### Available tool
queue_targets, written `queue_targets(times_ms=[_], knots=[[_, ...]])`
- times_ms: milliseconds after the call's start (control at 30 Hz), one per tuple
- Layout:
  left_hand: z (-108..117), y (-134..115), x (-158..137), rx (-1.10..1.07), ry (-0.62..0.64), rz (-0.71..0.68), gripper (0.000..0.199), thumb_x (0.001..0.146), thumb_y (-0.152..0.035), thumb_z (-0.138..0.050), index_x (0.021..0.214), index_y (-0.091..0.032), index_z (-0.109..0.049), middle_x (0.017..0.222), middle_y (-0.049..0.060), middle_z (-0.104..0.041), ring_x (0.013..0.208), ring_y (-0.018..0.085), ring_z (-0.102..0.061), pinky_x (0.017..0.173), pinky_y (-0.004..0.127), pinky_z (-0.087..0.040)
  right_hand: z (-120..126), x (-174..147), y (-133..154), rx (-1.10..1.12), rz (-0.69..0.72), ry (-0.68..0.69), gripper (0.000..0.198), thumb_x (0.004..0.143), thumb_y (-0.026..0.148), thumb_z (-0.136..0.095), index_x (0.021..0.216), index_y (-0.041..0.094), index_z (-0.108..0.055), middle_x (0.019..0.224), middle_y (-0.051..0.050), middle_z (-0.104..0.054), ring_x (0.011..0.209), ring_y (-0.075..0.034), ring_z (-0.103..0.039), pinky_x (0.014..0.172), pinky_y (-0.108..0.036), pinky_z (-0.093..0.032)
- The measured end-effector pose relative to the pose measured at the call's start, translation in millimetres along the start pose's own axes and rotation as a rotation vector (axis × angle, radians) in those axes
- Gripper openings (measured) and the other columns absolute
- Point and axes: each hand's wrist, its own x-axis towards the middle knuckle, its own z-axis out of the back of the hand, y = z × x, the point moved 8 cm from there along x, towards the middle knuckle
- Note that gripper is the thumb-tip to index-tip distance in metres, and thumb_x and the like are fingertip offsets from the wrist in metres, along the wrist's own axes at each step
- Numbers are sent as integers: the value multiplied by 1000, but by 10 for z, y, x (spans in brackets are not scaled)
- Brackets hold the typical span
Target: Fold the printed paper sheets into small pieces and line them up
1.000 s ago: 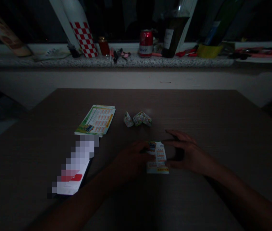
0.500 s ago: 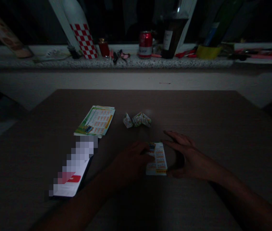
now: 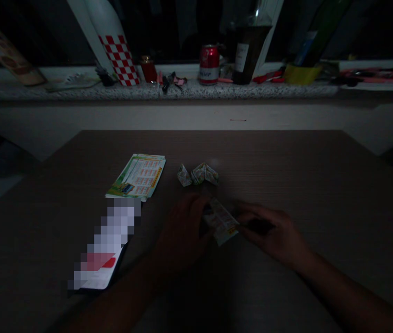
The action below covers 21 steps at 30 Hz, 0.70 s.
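Note:
Between my hands is a folded printed sheet of paper point(image 3: 223, 224), with calendar-like rows on its face, tilted and a little blurred. My left hand point(image 3: 182, 231) is closed on its left side, fingers behind and thumb near the lower edge. At its right edge, my right hand point(image 3: 276, 233) pinches the paper between thumb and fingers. Just beyond stand small folded paper pieces point(image 3: 205, 173), a wider one and a narrower one to its left. A stack of similar printed sheets point(image 3: 144, 173) lies on the left.
A lit phone point(image 3: 97, 280), partly pixelated, lies below the stack on the wooden table point(image 3: 286, 157). Along the granite windowsill point(image 3: 185, 92) stand a checkered white bottle point(image 3: 120, 58), a red can point(image 3: 209, 64), a dark bottle point(image 3: 243, 58) and assorted small items.
The folded sheet has turned from lying nearly square to a slanted position. My right hand has closed from spread fingers to a pinch on its right edge.

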Motion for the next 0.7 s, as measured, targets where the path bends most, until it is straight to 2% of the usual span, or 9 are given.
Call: queue_targets(times_ms=[100, 233, 367, 567, 700], knots=[[125, -20, -4, -1, -149, 25, 60, 81, -30, -65, 133, -19, -35, 132, 14, -43, 124, 30, -42, 102, 48, -40, 88, 1, 162, -116, 111, -112, 18, 79, 13, -65, 94, 23, -68, 88, -3, -74, 77, -17, -71, 67, -27, -58], [252, -165, -20, -25, -225, -107, 40, 84, -25, -61, 121, -19, -45, 118, 11, -52, 111, 25, -51, 94, 40, -46, 138, -25, 419, -194, 288, -175, 22, 78, 8, -66, 96, 21, -68, 87, -5, -71, 80, -19, -69, 69, -30, -57], [296, -294, -28, -59, -223, -238, 15, 86, -14, -57, 100, -19, -53, 97, 5, -60, 89, 17, -56, 81, 32, -48, 143, -8, 563, -198, 365, -180, 24, 76, 6, -65, 94, 22, -66, 81, -5, -67, 77, -19, -66, 69, -34, -56], [276, -397, -25, -129, -234, -363, 8, 85, -10, -58, 91, -16, -58, 86, 3, -63, 80, 16, -56, 74, 31, -46, 118, 39, 621, -206, 453, -172, 18, 74, 6, -64, 86, 19, -62, 77, -5, -63, 74, -20, -62, 66, -37, -53], [187, -409, -25, -128, -166, -388, 6, 86, -11, -57, 89, -16, -60, 86, 5, -63, 80, 16, -55, 74, 33, -45, 32, 25, 621, -233, 514, -123, 22, 70, 5, -67, 86, 18, -60, 79, -6, -63, 77, -21, -61, 69, -39, -52]])
